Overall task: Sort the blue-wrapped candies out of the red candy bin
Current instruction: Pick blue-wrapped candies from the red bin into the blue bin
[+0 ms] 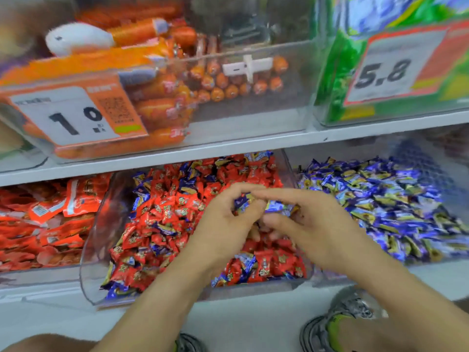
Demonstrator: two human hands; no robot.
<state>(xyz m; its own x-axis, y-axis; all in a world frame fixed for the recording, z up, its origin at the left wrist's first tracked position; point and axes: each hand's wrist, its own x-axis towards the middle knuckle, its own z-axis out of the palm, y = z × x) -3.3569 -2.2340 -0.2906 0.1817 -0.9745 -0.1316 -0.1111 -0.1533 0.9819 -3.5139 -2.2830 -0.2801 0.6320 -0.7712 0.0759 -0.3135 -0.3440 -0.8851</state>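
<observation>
Right now both hands meet over red candy bin (87,240): left hand (228,224) & right hand (308,224) each pinch blue-wrapped candies (242,202), shiny blue/gold, crumpled betw fingertips; long axis can't tell.

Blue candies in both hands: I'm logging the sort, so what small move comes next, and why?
Probably carry the blue candies, gripped between the left hand and right hand, rightward and drop them into the blue candy bin. Both hands hover over the red candy bin, which holds more blue strays.
</observation>
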